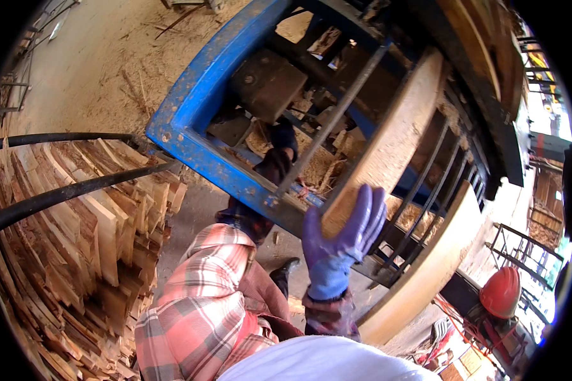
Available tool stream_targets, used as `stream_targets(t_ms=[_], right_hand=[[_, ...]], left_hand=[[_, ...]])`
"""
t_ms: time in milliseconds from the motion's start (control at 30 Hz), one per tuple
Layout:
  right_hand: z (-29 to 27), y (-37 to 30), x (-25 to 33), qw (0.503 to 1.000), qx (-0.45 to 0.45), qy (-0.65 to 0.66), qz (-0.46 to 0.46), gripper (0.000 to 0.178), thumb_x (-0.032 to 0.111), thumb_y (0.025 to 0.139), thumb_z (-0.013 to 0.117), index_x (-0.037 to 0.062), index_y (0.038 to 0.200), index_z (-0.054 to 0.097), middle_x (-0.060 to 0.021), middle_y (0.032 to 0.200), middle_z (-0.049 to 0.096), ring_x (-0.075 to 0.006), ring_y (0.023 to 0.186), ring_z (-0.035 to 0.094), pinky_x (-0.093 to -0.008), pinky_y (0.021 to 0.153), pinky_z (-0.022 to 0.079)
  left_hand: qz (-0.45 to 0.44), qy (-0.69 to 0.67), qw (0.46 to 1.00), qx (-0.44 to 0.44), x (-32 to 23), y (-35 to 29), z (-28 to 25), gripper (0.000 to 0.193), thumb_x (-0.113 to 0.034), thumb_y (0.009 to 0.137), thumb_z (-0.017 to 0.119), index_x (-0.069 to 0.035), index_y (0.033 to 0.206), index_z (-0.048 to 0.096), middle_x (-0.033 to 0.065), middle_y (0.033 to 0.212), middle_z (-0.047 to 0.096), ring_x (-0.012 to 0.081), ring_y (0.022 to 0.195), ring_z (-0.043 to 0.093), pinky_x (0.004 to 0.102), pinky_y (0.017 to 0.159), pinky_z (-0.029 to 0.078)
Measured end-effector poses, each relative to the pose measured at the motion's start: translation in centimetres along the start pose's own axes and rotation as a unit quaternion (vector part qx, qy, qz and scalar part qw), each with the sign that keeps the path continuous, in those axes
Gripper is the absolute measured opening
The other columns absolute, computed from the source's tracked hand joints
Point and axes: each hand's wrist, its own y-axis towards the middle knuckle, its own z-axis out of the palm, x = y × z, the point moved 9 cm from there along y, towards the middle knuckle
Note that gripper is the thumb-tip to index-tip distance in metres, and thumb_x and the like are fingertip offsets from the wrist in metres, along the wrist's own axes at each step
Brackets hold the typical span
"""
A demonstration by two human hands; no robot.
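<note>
My right hand (346, 232), in a purple glove with a blue cuff, lies open on the near end of a long wooden board (394, 140). Its thumb stands apart from the outstretched fingers. The board slants across a blue metal machine frame (194, 130) beside a bare metal rod (333, 120). My left arm, in a pink and white plaid sleeve (203, 279) with a dark cuff, reaches over the frame's near edge. Down inside, my dark left hand (284, 138) is in shadow near a rusty metal block (268, 84); its fingers cannot be made out.
Stacked rough-cut boards (76, 235) fill the left side, with black hoses (76, 190) running over them. Another board (432, 260) lies right of the parallel metal bars (426, 184). Sawdust (117, 70) covers the floor beyond. A person in a red helmet (501, 292) is at lower right.
</note>
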Motion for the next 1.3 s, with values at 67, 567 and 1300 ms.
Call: stream_targets(t_ms=[67,567,1300], right_hand=[[-0.7,-0.6,-0.1,1.0,-0.015,0.009,-0.002,0.077,0.02,0.07,0.078,-0.003,0.137,0.051,-0.0287,0.14,0.051,-0.0434,0.136,0.046,-0.0555,0.118,0.031],[0.5,-4.3,-3.3,0.991,0.054,0.042,0.113,0.089,0.034,0.084,0.07,0.0072,0.156,0.023,-0.0289,0.159,0.025,-0.0438,0.145,0.032,-0.0475,0.116,0.031],[-0.3,-0.1,-7.3,0.844,0.154,0.442,0.263,0.016,0.018,0.086,0.065,0.0039,0.091,0.072,-0.0108,0.082,0.071,-0.0235,0.069,0.068,-0.0337,0.061,0.053]], left_hand=[[-0.038,-0.103,0.991,0.072,-1.1,-3.5,-1.5,0.062,-0.054,0.095,0.057,-0.003,0.129,0.059,0.0133,0.109,0.072,0.0263,0.102,0.067,0.0378,0.088,0.053],[-0.109,-0.062,0.888,0.442,-26.6,-30.3,-23.9,0.06,-0.054,0.104,0.043,-0.002,0.125,0.065,0.0068,0.108,0.071,0.0139,0.099,0.063,0.0285,0.092,0.049],[-0.021,-0.073,0.729,0.68,-29.0,-28.8,-14.3,0.032,-0.031,0.099,0.062,-0.004,0.115,0.066,0.0076,0.1,0.069,0.0166,0.088,0.065,0.0321,0.083,0.053]])
